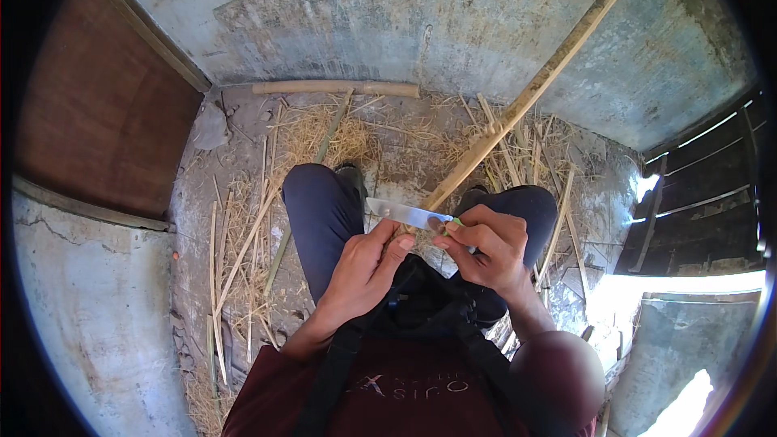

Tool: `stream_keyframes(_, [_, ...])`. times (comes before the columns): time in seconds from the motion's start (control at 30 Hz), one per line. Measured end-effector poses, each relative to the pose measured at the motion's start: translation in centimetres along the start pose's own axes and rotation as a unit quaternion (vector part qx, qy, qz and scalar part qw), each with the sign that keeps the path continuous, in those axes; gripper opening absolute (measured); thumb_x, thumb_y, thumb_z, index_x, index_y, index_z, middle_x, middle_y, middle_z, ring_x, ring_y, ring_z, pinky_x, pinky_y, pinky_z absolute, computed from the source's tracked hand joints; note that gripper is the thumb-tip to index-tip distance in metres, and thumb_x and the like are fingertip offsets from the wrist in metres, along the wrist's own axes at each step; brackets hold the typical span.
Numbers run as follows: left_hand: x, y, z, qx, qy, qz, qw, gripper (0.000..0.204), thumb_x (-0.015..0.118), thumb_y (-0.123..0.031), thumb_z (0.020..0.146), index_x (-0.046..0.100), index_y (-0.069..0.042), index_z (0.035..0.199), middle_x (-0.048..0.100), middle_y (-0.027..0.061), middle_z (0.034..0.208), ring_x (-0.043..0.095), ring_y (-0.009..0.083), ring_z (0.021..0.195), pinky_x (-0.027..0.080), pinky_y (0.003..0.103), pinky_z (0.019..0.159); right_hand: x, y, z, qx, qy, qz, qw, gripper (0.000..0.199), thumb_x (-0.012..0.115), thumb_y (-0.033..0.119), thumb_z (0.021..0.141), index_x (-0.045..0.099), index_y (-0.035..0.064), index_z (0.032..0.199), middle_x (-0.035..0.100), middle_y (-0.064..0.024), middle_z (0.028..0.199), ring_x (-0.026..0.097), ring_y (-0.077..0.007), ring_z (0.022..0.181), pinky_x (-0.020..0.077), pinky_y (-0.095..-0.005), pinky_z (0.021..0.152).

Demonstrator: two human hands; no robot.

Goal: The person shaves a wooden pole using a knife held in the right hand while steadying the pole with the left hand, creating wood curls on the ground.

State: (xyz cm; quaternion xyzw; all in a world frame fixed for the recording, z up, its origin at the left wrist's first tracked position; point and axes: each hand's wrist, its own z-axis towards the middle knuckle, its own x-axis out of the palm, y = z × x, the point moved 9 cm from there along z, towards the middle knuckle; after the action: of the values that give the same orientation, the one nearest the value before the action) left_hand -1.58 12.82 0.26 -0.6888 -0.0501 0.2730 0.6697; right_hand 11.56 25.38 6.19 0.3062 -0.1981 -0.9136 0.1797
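Note:
A long split bamboo piece [538, 89] slants from between my knees up to the far right, its far end near the wall. My left hand [363, 265] is closed around its near end, thumb on top. In my right hand [490, 249] is a knife [405, 214] with a wide shiny blade and a green handle, mostly covered by the fingers. The blade points left and lies across the bamboo close to my left hand. Whether the edge has entered the bamboo I cannot tell.
Pale shavings [312, 136] and several thin bamboo strips [243, 263] litter the floor on both sides of my legs. A bamboo pole [336, 88] lies along the far wall [324, 24]. At left is a brown door panel [101, 105]; at right, dark wooden slats [696, 202].

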Motion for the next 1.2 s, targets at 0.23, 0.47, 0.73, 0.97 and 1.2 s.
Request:
stream_keyframes(0.23, [1.0, -0.4, -0.2, 0.018, 0.040, -0.009, 0.999, 0.033, 0.050, -0.027, 0.118, 0.061, 0.004, 0.109, 0.054, 0.0182, 0.068, 0.056, 0.0426, 0.061, 0.043, 0.047, 0.060, 0.0, 1.2, 0.4, -0.042, -0.007, 0.001, 0.999, 0.030, 0.098, 0.017, 0.078, 0.072, 0.0072, 0.089, 0.066, -0.0054, 0.072, 0.062, -0.0170, 0.052, 0.0438, -0.0284, 0.045])
stream_keyframes(0.47, [1.2, -0.8, -0.5, 0.023, 0.040, 0.027, 0.999, 0.035, 0.049, -0.028, 0.118, 0.060, 0.004, 0.111, 0.057, 0.0224, 0.070, 0.060, 0.0504, 0.068, 0.045, 0.052, 0.063, -0.4, 2.0, 0.4, -0.062, -0.036, -0.032, 0.997, 0.030, 0.099, 0.016, 0.077, 0.072, 0.0076, 0.086, 0.067, -0.0051, 0.072, 0.061, -0.0169, 0.050, 0.0430, -0.0284, 0.045])
stream_keyframes(0.73, [0.9, -1.3, -0.1, 0.019, 0.027, 0.022, 0.999, 0.034, 0.051, -0.028, 0.118, 0.057, 0.004, 0.111, 0.056, 0.0228, 0.069, 0.063, 0.0499, 0.069, 0.045, 0.050, 0.061, -0.5, 2.1, 0.5, -0.053, -0.034, -0.064, 0.996, 0.027, 0.098, 0.014, 0.075, 0.077, 0.0097, 0.092, 0.069, -0.0029, 0.077, 0.067, -0.0181, 0.056, 0.0491, -0.0299, 0.046])
stream_keyframes(0.97, [-0.1, -0.7, -0.7, 0.014, 0.007, 0.042, 0.999, 0.030, 0.051, -0.026, 0.117, 0.054, 0.003, 0.109, 0.051, 0.0225, 0.067, 0.060, 0.0485, 0.064, 0.042, 0.049, 0.058, -2.9, -0.3, 1.4, 0.004, -0.082, -0.065, 0.994, 0.024, 0.097, 0.008, 0.076, 0.075, 0.0042, 0.085, 0.068, -0.0068, 0.073, 0.063, -0.0176, 0.052, 0.0449, -0.0303, 0.045])
stream_keyframes(1.2, [-0.3, -0.8, -0.7, 0.012, 0.007, 0.051, 0.999, 0.029, 0.051, -0.025, 0.117, 0.053, 0.002, 0.107, 0.049, 0.0224, 0.067, 0.059, 0.0485, 0.065, 0.042, 0.049, 0.058, -2.2, -0.3, 1.2, -0.003, -0.069, -0.030, 0.997, 0.024, 0.097, 0.011, 0.077, 0.076, 0.0055, 0.087, 0.067, -0.0058, 0.073, 0.061, -0.0173, 0.051, 0.0436, -0.0309, 0.045])
